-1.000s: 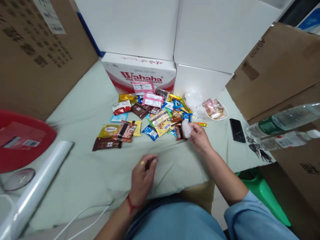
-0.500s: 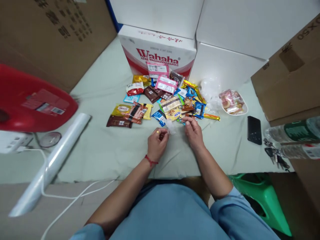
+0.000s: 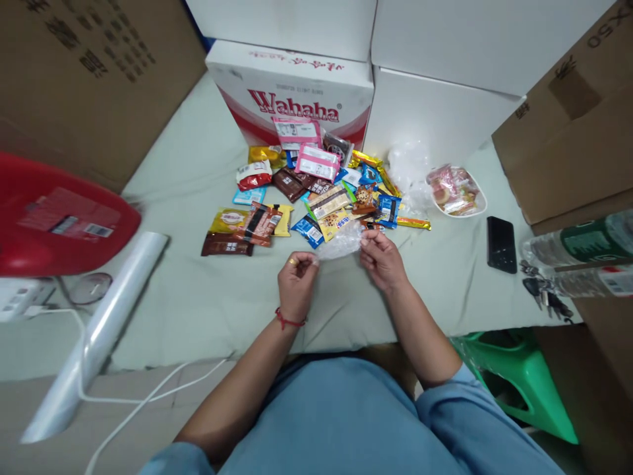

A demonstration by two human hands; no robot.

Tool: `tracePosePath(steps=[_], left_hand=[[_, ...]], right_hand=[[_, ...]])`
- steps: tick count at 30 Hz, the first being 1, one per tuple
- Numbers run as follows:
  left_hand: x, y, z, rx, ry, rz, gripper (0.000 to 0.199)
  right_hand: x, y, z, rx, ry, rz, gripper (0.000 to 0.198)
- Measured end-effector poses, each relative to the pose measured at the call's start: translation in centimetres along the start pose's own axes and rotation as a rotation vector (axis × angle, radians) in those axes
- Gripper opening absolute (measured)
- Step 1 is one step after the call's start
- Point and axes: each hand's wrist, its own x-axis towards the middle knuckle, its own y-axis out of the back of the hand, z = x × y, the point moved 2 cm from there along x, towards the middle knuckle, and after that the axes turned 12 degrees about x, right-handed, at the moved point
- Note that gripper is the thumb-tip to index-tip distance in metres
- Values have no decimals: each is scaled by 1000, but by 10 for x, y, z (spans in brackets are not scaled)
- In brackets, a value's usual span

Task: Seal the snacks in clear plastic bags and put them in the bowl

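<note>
A small clear plastic bag (image 3: 341, 243) is stretched between my two hands, just in front of the snack pile. My left hand (image 3: 298, 280), with a ring and a red cord bracelet, pinches one end. The other end is pinched by the fingers of my right hand (image 3: 382, 258). Behind the bag lie several wrapped snacks: a yellow cookie packet (image 3: 334, 224), a blue packet (image 3: 309, 231), a green-edged packet (image 3: 330, 202) and pink-edged packets (image 3: 318, 162). Left of these, a brown packet (image 3: 227, 245) lies against an orange-brown packet (image 3: 260, 224).
A white bowl (image 3: 479, 210) of wrapped sweets and crumpled clear plastic bags (image 3: 409, 168) are at the right. A phone (image 3: 501, 244), keys (image 3: 546, 297) and bottles (image 3: 578, 247) lie farther right. Left are a plastic roll (image 3: 99, 336) and red jug (image 3: 59, 218). A Wahaha box (image 3: 291, 86) stands behind.
My right hand now grips the bag, which has gone from bunched near my left hand to stretched between both. My left hand has shifted slightly left. The view has tilted a little.
</note>
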Motion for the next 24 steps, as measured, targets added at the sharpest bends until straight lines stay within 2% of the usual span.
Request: tracePosePath(steps=[3, 5, 7, 9, 11, 13, 17, 19, 21, 24], left_hand=[[-6, 9, 10, 31, -268, 149, 23], [-9, 13, 21, 150, -447, 201, 35], [-8, 12, 32, 334, -546, 167, 47], [-3, 8, 38, 504, -556, 81, 42], [3, 3, 37, 563, -498, -2, 20], [9, 0, 30, 459, -364, -21, 15], [19, 4, 8, -36, 14, 145, 21], [22, 5, 0, -278, 152, 197, 26], [24, 6, -5, -419, 233, 167, 29], [22, 10, -7, -383, 205, 76, 34]], right_hand=[[0, -1, 4, -50, 19, -2, 44], [0, 0, 8, -112, 30, -6, 44], [-1, 0, 11, -163, 30, -19, 44], [-1, 0, 13, -183, 18, -47, 43], [0, 0, 14, -169, 8, -67, 42], [1, 0, 13, -128, 5, -62, 43], [4, 1, 9, -29, 10, -19, 48], [4, 1, 6, -9, 19, 5, 48], [4, 1, 5, -6, 26, 18, 46], [3, 1, 5, 1, 24, 8, 45]])
